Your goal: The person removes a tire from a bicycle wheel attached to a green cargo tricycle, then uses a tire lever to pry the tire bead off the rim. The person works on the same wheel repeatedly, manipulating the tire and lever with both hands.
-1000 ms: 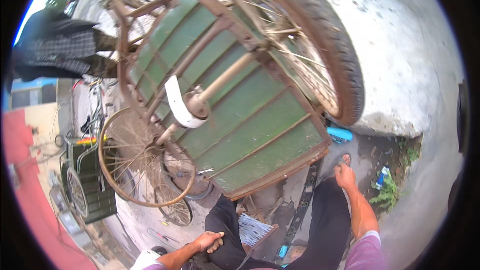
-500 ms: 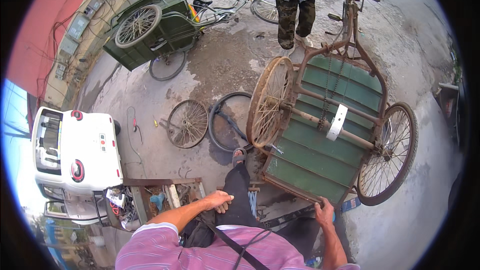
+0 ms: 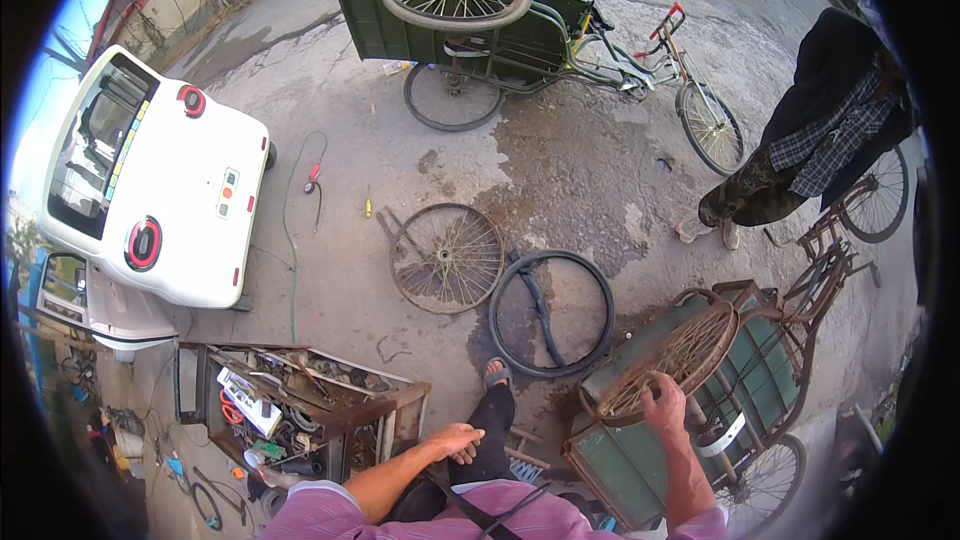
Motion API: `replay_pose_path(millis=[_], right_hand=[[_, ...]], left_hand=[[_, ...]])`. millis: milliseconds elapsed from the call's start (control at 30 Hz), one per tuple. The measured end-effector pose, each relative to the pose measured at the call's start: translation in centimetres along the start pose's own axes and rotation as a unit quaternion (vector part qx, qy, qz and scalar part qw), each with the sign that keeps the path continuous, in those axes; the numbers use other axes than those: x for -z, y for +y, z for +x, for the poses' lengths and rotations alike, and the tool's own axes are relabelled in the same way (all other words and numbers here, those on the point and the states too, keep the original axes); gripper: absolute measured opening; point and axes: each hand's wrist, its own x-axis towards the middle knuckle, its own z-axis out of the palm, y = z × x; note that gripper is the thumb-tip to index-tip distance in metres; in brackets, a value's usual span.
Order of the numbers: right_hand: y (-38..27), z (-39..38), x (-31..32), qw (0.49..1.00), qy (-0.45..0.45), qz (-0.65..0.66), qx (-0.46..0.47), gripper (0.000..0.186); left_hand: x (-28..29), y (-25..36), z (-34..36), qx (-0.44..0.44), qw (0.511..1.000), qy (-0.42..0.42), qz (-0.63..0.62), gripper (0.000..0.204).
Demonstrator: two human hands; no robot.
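Note:
My left hand (image 3: 456, 443) is over my dark-trousered leg, its fingers curled in and the thumb against them; I see nothing held there. Raised at the right is my right hand (image 3: 664, 408), fingers bent with a gap to the thumb, apparently empty. It overlaps the lower rim of a rusty spoked wheel (image 3: 690, 348) on an upturned cargo tricycle with a green bed (image 3: 610, 448); whether it touches cannot be told. Ahead of my sandalled foot lie a black tyre (image 3: 609, 318) with a limp inner tube (image 3: 541, 308) across it and a bare spoked wheel (image 3: 444, 256).
A metal tool cart (image 3: 405, 402) full of tools and parts stands near left, with a white vehicle (image 3: 190, 200) beyond. A yellow-handled tool (image 3: 368, 208) and a hose (image 3: 292, 240) lie on the ground. Another green tricycle (image 3: 365, 30) rests tipped over. A person (image 3: 790, 170) stands far right.
My view has swung left, so the upturned tricycle sits lower right. My right hand has come off the near edge of its bed and risen. The person appears farther right. My left hand keeps its curl.

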Motion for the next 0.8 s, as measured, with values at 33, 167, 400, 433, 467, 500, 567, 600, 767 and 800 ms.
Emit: replay_pose_path(millis=[33,167,400,433,467,500,567,600,767,800], right_hand=[[0.1,1.5,-1.1,0.998,-0.053,-0.017,-0.023,0.041],[2.4,5.2,-2.0,0.967,-0.180,-0.120,-0.134,0.047],[6.5,11.2,-5.1,0.933,-0.251,-0.065,-0.251,0.046],[5.9,13.5,-5.5,0.922,-0.285,-0.040,-0.260,0.046],[5.4,15.8,-5.8,0.909,-0.320,-0.015,-0.269,0.046],[5.3,18.4,-6.7,0.906,-0.313,0.005,-0.283,0.046],[7.3,24.0,-9.3,0.901,-0.292,0.051,-0.318,0.045],[6.8,27.6,-10.6,0.904,-0.308,0.044,-0.294,0.040],[7.7,46.0,-15.8,0.949,-0.267,0.055,-0.157,0.031],[7.8,48.6,-17.2,0.948,-0.272,0.015,-0.164,0.032]], left_hand=[[1.1,-0.6,-0.2,0.006,1.000,-0.015,-0.023,0.043],[5.6,1.1,-0.2,-0.002,0.998,-0.006,-0.068,0.047],[13.0,11.5,0.1,-0.085,0.976,0.059,-0.191,0.045],[14.1,13.5,-0.1,-0.106,0.972,0.057,-0.201,0.044],[15.2,15.1,0.0,-0.111,0.968,0.063,-0.215,0.043],[16.5,16.8,0.7,-0.119,0.964,0.070,-0.226,0.042],[19.0,21.1,2.2,-0.130,0.959,0.084,-0.236,0.040],[20.4,23.1,2.5,-0.136,0.956,0.101,-0.238,0.040],[25.3,36.3,4.5,-0.147,0.936,0.173,-0.270,0.040],[25.7,37.9,4.1,-0.138,0.946,0.178,-0.231,0.040]])
